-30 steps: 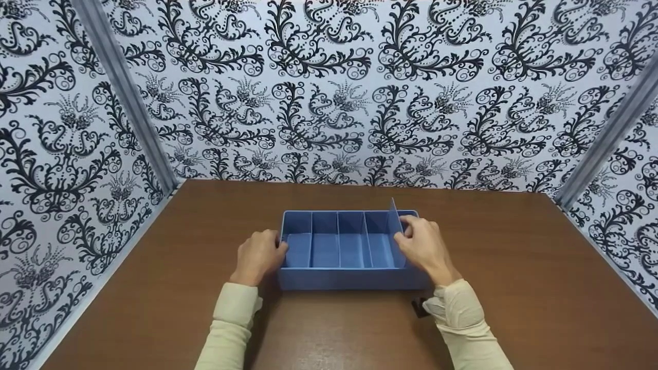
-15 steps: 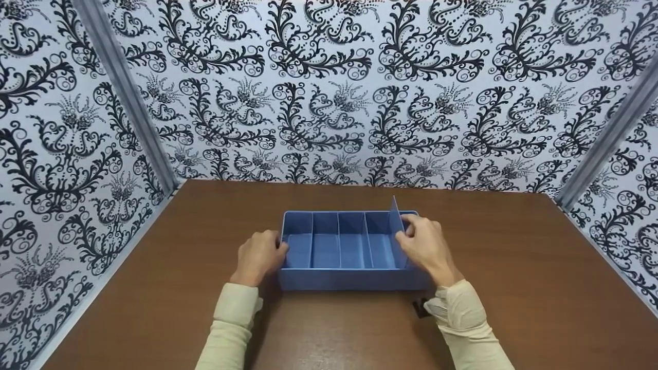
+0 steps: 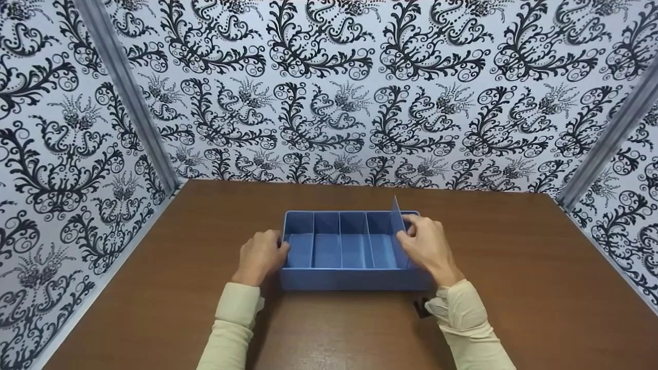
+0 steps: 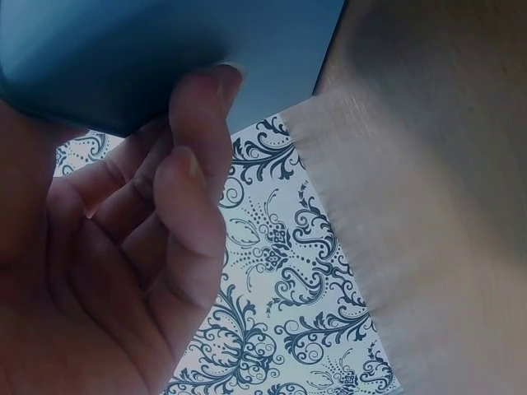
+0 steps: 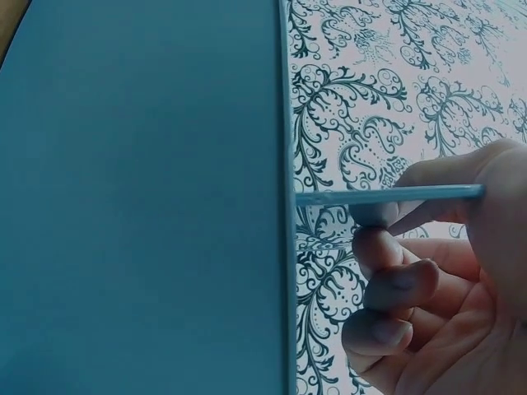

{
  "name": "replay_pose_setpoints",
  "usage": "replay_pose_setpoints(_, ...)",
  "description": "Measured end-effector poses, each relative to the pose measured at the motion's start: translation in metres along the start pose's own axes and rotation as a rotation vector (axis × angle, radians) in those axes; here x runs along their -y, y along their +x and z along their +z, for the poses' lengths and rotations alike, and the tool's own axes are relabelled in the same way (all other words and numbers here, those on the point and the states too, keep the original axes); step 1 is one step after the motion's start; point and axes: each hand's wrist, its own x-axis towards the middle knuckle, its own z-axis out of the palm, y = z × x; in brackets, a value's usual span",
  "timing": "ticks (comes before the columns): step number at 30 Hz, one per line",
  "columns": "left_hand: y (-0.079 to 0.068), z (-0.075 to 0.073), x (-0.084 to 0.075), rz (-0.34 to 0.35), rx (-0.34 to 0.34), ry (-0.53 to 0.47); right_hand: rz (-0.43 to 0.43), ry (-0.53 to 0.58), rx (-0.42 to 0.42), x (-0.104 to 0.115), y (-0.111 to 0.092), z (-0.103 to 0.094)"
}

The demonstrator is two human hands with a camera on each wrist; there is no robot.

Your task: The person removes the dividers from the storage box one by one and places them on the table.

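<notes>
A blue divided storage bin (image 3: 349, 280) stands on the table, with thin partitions splitting it into a row of compartments. At its left end my left hand (image 3: 259, 257) grips the end wall, thumb over the rim; in the left wrist view the fingers (image 4: 193, 197) lie curled against the outside of the bin (image 4: 276, 41). My right hand (image 3: 426, 246) pinches a blue divider (image 3: 397, 223) near the right end. This divider sticks up above the far rim, higher than the others. In the right wrist view its edge (image 5: 395, 195) runs between thumb and fingers, beside the bin's side wall (image 5: 148, 197).
Under the right wrist, close to the bin's front, a small dark object (image 3: 421, 307) shows on the brown wooden table (image 3: 329, 334). Patterned black-and-white walls (image 3: 329, 103) enclose the table at the back and sides.
</notes>
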Motion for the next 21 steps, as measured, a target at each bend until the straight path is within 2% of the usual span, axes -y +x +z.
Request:
replay_pose_setpoints(14,-0.0003,-0.0012,-0.0017,0.01,0.0,0.017,0.102,0.033,-0.006,0.0,0.0012,0.0026)
replay_pose_setpoints(21,-0.0019,-0.0007,-0.0013,0.031,-0.033,0.017,0.082,0.04,-0.045,0.0027,0.0012,-0.0023)
